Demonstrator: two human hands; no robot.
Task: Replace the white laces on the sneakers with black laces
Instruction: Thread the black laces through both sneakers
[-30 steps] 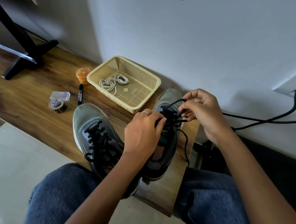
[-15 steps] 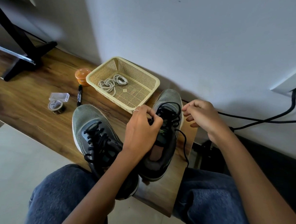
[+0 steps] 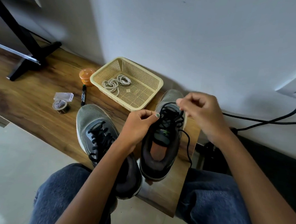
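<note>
Right hand (image 3: 203,114) has risen, pulling black lace (image 3: 169,117) up | left hand (image 3: 139,127) pinches lace | grey mesh sneaker (image 3: 164,139) at bench's (image 3: 30,107) right end, toe toward wall.

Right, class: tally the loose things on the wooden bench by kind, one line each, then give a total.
Sneakers: 2
Basket: 1
Marker: 1
Tape roll: 1
Clear box: 1
Orange jar: 1
Total: 7

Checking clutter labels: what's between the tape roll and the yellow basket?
Head view: a black marker lies on the wooden table between the tape roll and the yellow basket.
</note>
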